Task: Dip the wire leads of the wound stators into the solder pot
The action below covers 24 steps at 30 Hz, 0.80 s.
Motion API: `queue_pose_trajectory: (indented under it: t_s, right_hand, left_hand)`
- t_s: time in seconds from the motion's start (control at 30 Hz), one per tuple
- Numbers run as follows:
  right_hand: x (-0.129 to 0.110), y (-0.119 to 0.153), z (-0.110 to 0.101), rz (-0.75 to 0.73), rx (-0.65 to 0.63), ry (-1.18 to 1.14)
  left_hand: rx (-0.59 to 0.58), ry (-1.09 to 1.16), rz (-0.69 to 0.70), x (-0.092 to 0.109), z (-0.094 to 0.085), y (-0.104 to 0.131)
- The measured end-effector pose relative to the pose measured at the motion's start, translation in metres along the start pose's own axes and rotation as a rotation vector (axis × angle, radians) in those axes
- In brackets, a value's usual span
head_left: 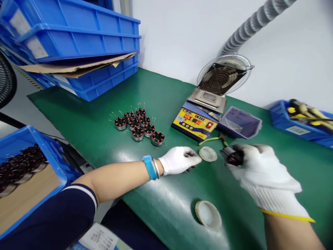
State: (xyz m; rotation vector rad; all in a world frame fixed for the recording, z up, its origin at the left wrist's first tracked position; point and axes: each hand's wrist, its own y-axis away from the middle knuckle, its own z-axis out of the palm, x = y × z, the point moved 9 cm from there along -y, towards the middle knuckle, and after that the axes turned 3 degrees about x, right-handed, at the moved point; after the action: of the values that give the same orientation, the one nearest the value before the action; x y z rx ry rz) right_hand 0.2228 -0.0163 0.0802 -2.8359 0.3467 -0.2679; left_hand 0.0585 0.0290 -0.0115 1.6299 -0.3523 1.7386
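My right hand (pixel 260 166), in a white glove, grips a motor stator (pixel 235 157) with black and copper parts, slightly blurred, above the right side of the mat. My left hand (pixel 180 160), gloved with darkened fingertips, rests low over the mat, its fingers curled together. Its fingertips reach the left rim of a small round dish (pixel 208 154); whether they pinch anything is hidden. Left of the soldering pot, several wound stators (pixel 137 133) stand in a cluster, thin wire ends sticking up. Near the front edge sits a second round dish (pixel 208 215) with whitish contents.
A yellow-and-blue soldering pot (pixel 194 123) with a lit display stands behind the hands. Green-handled cutters (pixel 212 140) lie before a grey-purple bin (pixel 240 122). A fume duct (pixel 249 29) hangs above. Blue crates (pixel 85 34) are stacked back left; another crate (pixel 56 163) holds stators.
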Motion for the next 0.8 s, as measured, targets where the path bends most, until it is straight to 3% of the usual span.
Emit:
queue_pose_trajectory:
  t_s: [0.13,0.3,0.47,0.53,0.63,0.7,0.8]
  right_hand:
    - [-0.026,0.001,0.005,-0.165,-0.028,0.1]
    - [-0.034,0.002,0.006,-0.182,0.003,0.149]
    - [-0.026,-0.014,-0.033,-0.022,0.16,0.139]
    - [-0.021,-0.035,-0.055,0.075,0.244,0.125]
    - [-0.031,-0.087,-0.077,0.055,0.292,0.141]
    - [-0.044,-0.13,-0.079,-0.016,0.238,0.155]
    - [-0.059,-0.184,-0.066,-0.082,0.082,0.168]
  left_hand:
    - [-0.001,-0.045,0.045,-0.001,0.001,-0.002]
    - [0.117,-0.206,0.162,0.007,-0.009,-0.003]
    - [0.356,-0.455,0.356,0.029,-0.023,-0.001]
    - [0.455,-0.559,0.346,0.031,-0.03,-0.002]
    - [0.551,-0.57,0.277,0.027,-0.042,-0.007]
    - [0.576,-0.52,0.279,0.026,-0.048,-0.008]
    - [0.601,-0.464,0.336,0.03,-0.053,-0.007]
